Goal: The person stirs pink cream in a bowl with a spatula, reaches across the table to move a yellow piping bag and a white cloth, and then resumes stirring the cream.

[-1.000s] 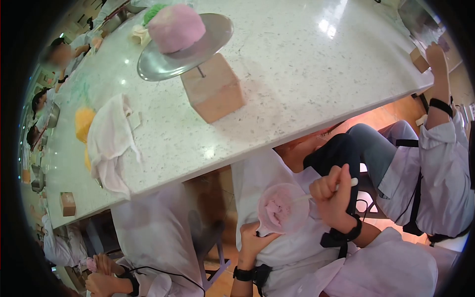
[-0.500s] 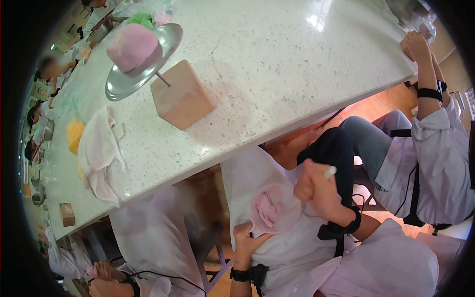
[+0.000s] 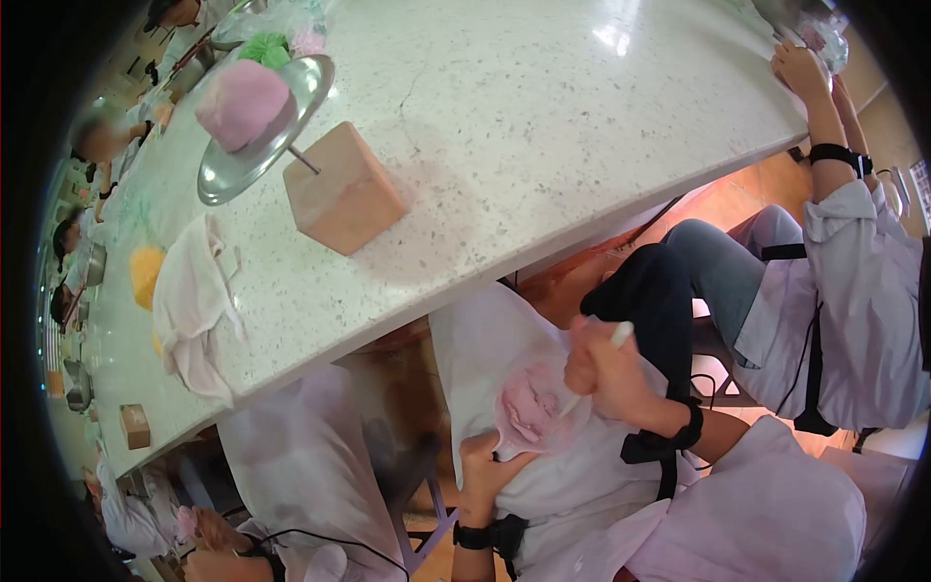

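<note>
A pale, see-through bowl [image 3: 536, 448] with soft pink cream inside sits low over my white clothing, below the table edge. My left hand [image 3: 490, 473] grips its near-left rim, thumb along the edge. Above the bowl's right side, my right hand [image 3: 621, 380] is wrapped round a thin white-handled tool [image 3: 622, 336]. Its lower shaft slants from my fist down to the bowl's right rim, and the tip is hard to make out against the cream.
On the speckled table [image 3: 504, 126], a tilted metal disc [image 3: 312, 92] bearing a pink rounded lump [image 3: 244, 105] is joined by a rod to a wooden block [image 3: 345, 189]. A white cloth [image 3: 197, 306] lies left. Other people sit on both sides, one person's hands [image 3: 803, 70] at the far right.
My right hand has moved left and slightly down, bringing the tool's shaft to the bowl's rim. My left hand keeps its grip. The view has shifted a little.
</note>
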Available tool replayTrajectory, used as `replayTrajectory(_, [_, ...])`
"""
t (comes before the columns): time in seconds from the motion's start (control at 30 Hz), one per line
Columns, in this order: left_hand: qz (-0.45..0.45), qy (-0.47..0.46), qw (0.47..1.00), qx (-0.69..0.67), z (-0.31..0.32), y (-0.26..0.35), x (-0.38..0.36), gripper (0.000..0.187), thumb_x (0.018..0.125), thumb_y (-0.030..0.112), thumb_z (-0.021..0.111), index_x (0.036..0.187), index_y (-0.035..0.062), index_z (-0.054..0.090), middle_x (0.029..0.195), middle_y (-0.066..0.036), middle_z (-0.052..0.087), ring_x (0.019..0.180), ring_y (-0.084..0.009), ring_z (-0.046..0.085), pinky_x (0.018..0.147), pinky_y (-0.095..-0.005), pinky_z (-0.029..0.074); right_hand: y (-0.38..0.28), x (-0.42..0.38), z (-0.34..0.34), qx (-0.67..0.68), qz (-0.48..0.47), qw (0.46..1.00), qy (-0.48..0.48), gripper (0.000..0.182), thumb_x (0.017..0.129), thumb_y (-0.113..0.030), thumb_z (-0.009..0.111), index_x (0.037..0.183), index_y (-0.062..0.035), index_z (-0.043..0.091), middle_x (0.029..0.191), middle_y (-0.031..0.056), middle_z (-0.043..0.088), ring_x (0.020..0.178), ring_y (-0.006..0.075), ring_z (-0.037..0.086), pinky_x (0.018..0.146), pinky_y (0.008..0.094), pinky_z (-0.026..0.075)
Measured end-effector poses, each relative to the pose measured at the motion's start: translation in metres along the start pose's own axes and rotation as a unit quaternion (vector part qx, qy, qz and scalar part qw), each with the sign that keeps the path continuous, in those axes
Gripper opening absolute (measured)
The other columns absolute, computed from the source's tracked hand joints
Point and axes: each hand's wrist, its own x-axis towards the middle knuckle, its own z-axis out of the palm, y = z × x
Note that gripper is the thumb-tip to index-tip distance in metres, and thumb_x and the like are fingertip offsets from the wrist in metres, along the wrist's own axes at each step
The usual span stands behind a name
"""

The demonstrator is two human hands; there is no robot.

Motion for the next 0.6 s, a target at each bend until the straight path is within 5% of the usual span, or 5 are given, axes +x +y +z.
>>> replayTrajectory(0.1, [0.003,0.008,1.0,-0.008,0.0,0.004,0.001,0.043,0.057,0.026,0.089,0.062,0.0002,0.056,0.052,-0.013,0.047,0.043,-0.0231,0.036,0.042,-0.0301,0.034,-0.002,0.0,-0.006,0.011,-0.209,0.976,-0.052,0.048,0.103,-0.027,0.038,0.058,-0.0111,0.033,0.046,-0.003,0.023,0.04,0.0096,0.019,0.042,0.029,0.017])
replayTrajectory(0.2, [-0.001,0.015,1.0,-0.016,0.001,0.01,0.006,0.042,0.057,0.027,0.089,0.063,0.0003,0.057,0.052,-0.013,0.047,0.043,-0.0238,0.036,0.042,-0.03,0.034,0.049,0.014,-0.003,0.084,-0.251,0.964,-0.017,0.048,0.103,-0.028,0.037,0.058,-0.0117,0.032,0.045,-0.0029,0.022,0.039,0.0092,0.018,0.041,0.0286,0.016])
replayTrajectory(0.43, [0.043,-0.024,0.998,0.032,0.0,-0.007,-0.002,0.05,0.057,0.029,0.089,0.056,0.0019,0.048,0.049,-0.012,0.042,0.041,-0.0222,0.035,0.041,-0.031,0.031,0.024,0.018,-0.02,0.074,0.101,0.986,-0.106,0.043,0.1,-0.022,0.042,0.059,-0.0123,0.033,0.045,-0.0033,0.021,0.037,0.0092,0.018,0.04,0.028,0.016])
replayTrajectory(0.53, [0.029,-0.013,0.999,0.024,0.002,0.0,0.002,0.054,0.057,0.03,0.089,0.054,0.0026,0.043,0.047,-0.011,0.039,0.04,-0.0225,0.034,0.04,-0.0317,0.03,-0.001,0.019,-0.014,0.031,0.09,0.993,-0.063,0.043,0.099,-0.023,0.044,0.059,-0.0125,0.033,0.045,-0.0034,0.021,0.036,0.009,0.019,0.039,0.0279,0.017])
replayTrajectory(0.6, [0.01,0.005,1.0,0.003,0.004,-0.004,0.0,0.056,0.057,0.03,0.089,0.054,0.0028,0.041,0.047,-0.011,0.038,0.04,-0.0233,0.034,0.04,-0.0321,0.03,-0.003,0.022,-0.017,0.074,-0.054,0.993,-0.077,0.044,0.1,-0.027,0.044,0.06,-0.0116,0.032,0.045,-0.003,0.022,0.037,0.0088,0.02,0.039,0.0278,0.017])
